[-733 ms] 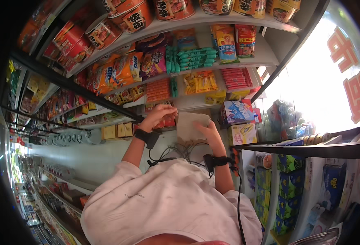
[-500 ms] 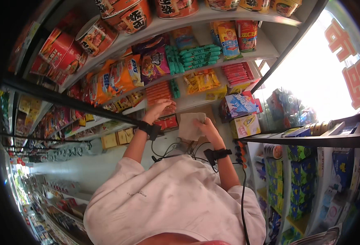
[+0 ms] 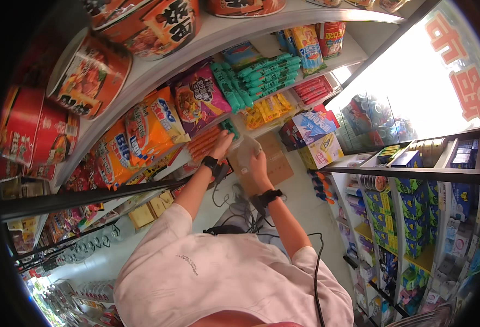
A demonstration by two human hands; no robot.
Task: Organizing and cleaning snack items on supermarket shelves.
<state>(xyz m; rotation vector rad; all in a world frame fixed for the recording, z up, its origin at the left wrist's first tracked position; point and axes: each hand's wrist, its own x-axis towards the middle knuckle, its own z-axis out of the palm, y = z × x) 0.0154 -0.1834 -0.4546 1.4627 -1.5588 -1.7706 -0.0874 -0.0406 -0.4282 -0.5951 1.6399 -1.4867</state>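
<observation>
We grasp a grey cloth (image 3: 245, 156) in our right grip (image 3: 260, 168), over brown cardboard (image 3: 278, 163); our left grip (image 3: 221, 146) reaches the orange-wrapped sticks (image 3: 200, 146), but we cannot tell whether it holds any.

You have two bare hands in view, left (image 3: 222, 144) and right (image 3: 259, 163), two black wristbands (image 3: 270, 196), one at each wrist, and one pale cloth (image 3: 246, 155). On the shelves ahead, you see two orange snack bags (image 3: 155, 128) at the front and one purple bag (image 3: 199, 101). To their right you can count two display cartons (image 3: 316, 128), one blue and one pale yellow. You also face two big red characters (image 3: 444, 35) on the window. The green packets (image 3: 270, 71) and orange sticks (image 3: 203, 144) overlap too much for you to count.
</observation>
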